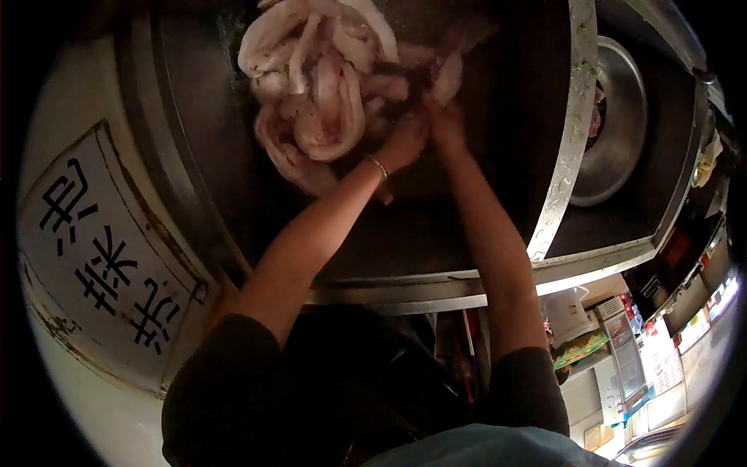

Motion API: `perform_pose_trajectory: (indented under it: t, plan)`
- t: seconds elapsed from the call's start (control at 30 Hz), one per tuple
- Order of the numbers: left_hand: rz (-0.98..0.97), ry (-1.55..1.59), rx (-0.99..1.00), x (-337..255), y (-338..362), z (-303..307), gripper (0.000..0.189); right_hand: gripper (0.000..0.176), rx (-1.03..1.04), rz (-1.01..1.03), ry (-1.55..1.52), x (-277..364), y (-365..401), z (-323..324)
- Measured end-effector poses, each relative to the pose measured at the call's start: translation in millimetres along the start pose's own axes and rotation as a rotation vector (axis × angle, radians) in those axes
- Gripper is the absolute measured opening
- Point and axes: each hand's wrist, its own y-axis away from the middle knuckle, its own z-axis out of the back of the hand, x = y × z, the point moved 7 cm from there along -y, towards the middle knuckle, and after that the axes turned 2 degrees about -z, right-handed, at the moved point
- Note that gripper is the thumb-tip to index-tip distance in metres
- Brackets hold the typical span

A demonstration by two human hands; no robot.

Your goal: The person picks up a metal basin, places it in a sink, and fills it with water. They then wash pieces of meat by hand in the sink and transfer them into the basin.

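Note:
My left hand (406, 142), with a bracelet at the wrist, and my right hand (447, 127) meet close together inside a dark sink basin (373, 241). Both hands have their fingers closed at the lower end of a pale piece of raw meat (447, 79), whose reddish upper part is blurred. Just left of my hands lies a heap of thick, pale pink strips of raw meat (331, 109), folded over one another in the basin. My fingertips are partly hidden by the hands and the dim light.
A wet metal divider (570, 124) separates this basin from another on the right, which holds a round metal bowl (622, 148) with some meat inside. The front rim (405, 292) runs under my forearms. At left is a white sign (105, 249) with black characters.

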Motion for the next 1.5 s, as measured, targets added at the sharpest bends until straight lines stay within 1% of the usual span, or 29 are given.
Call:
perform_pose_trajectory:
  t: [0.03, 0.1, 0.17, 0.2, 0.27, 0.33, 0.4, 0.43, 0.5, 0.53, 0.6, 0.63, 0.7, 0.73, 0.77, 0.8, 0.87, 0.93, 0.97, 1.0, 1.03, 1.07, 1.13, 1.17, 1.2, 1.33, 1.4, 1.43, 1.5]
  plan:
    - [0.000, -0.002, 0.001, -4.8, -2.2, 1.9, 0.024, 0.032, 0.044, -0.005, 0.065, 11.0, -6.0, 1.2]
    - [0.242, 0.272, 0.028, 1.1, 2.5, -2.0, 0.022, 0.031, 0.160, -0.484, -0.146, 14.9, -36.1, 7.4]
    - [0.167, 0.253, 0.006, -8.9, 19.6, 3.3, 0.021, 0.025, -0.181, -0.230, -0.688, 54.8, -65.9, 26.3]
    - [0.091, 0.237, -0.017, -12.8, 26.0, 8.5, 0.020, 0.025, -0.184, -0.229, -0.693, 62.7, -74.6, 30.9]
    - [0.112, 0.121, 0.059, 5.0, 35.8, 6.2, 0.020, 0.027, -0.164, -0.327, -0.724, 66.3, -81.8, 35.4]
    - [0.132, 0.015, 0.114, 5.8, 30.4, 7.7, 0.021, 0.029, -0.048, -0.348, -0.611, 42.9, -64.1, 21.7]
    - [0.219, 0.231, 0.122, -5.2, 12.3, 15.8, 0.028, 0.027, -0.017, -0.088, -0.474, 55.8, -19.0, -1.5]
    - [0.220, 0.235, 0.116, 8.8, 11.2, 7.5, 0.028, 0.027, -0.011, -0.087, -0.468, 44.7, -8.5, -3.7]
    - [0.012, -0.144, 0.240, 23.0, 13.7, -18.6, 0.030, 0.022, 0.074, -0.260, -0.247, 14.3, 7.6, -14.1]
    - [-0.059, -0.268, 0.275, 9.6, 11.5, -18.3, 0.030, 0.022, 0.076, -0.264, -0.246, 27.0, 3.0, -8.1]
    - [0.165, 0.044, 0.144, 2.5, 10.2, -7.3, 0.026, 0.021, 0.033, -0.471, -0.504, 35.6, -22.1, 15.9]
    - [0.236, 0.148, 0.097, -0.5, 10.7, -2.8, 0.025, 0.020, -0.028, -0.271, -0.171, 5.7, -56.2, 31.2]
    - [0.261, 0.050, 0.099, 2.1, 17.4, 0.4, 0.026, 0.020, -0.087, -0.075, 0.160, -1.6, -81.7, 39.9]
    - [0.263, 0.047, 0.101, 4.2, 18.6, 1.1, 0.026, 0.022, -0.118, -0.204, -0.291, 26.5, -84.3, 43.3]
    - [0.169, 0.081, 0.037, 0.3, 18.4, 7.2, 0.027, 0.023, -0.148, -0.330, -0.744, 40.4, -78.4, 38.4]
    - [0.072, 0.116, -0.029, -4.2, 17.4, 13.5, 0.027, 0.023, -0.147, -0.332, -0.746, 40.9, -69.2, 35.8]
    - [0.146, 0.171, -0.014, 4.8, 16.2, 13.9, 0.026, 0.028, -0.141, -0.170, -0.585, 43.1, -55.8, 33.2]
    - [0.212, 0.231, -0.004, 18.3, 9.7, 9.1, 0.025, 0.029, -0.063, 0.097, -0.162, -4.6, -27.4, 11.6]
    - [0.005, -0.052, 0.005, 13.0, 7.4, 5.0, 0.024, 0.029, -0.044, 0.189, -0.021, -15.2, -14.9, 5.0]
    - [-0.201, -0.337, 0.015, 3.8, 8.8, -2.4, 0.023, 0.030, 0.121, 0.058, 0.067, -7.5, -2.2, 0.2]
    - [-0.195, -0.335, 0.015, -8.5, 7.1, 1.9, 0.023, 0.031, 0.288, -0.076, 0.152, -8.9, 7.5, -6.2]
    - [0.006, -0.103, 0.009, -8.8, 5.9, 7.4, 0.023, 0.031, 0.172, 0.038, 0.290, 1.2, -3.1, 3.9]
    - [0.204, 0.126, 0.014, -1.3, 15.8, 6.0, 0.022, 0.030, 0.091, 0.104, 0.954, 4.5, -44.5, 28.5]
    - [0.267, 0.355, 0.162, 10.9, 29.1, -9.6, 0.023, 0.029, 0.136, 0.046, 1.483, 6.7, -62.9, 42.0]
    - [0.330, 0.583, 0.308, 15.9, 41.8, -21.8, 0.023, 0.029, 0.136, 0.042, 1.479, 19.9, -66.6, 44.3]
    - [0.422, 0.388, 0.175, 7.8, 60.3, 2.7, 0.022, 0.027, -0.169, -0.178, -0.204, 63.1, -67.6, 50.5]
    - [0.000, 0.141, 0.033, 4.3, 42.8, 10.4, 0.021, 0.034, -0.196, -0.191, 0.158, 32.3, -29.2, 31.1]
    - [0.000, 0.142, 0.024, 7.4, 33.6, 10.9, 0.021, 0.037, -0.243, -0.163, 0.223, 37.4, 0.6, 27.3]
    - [-0.008, -0.209, -0.086, 8.3, 16.6, 16.8, 0.019, 0.041, -0.284, -0.133, 0.288, 29.3, 35.8, 18.0]
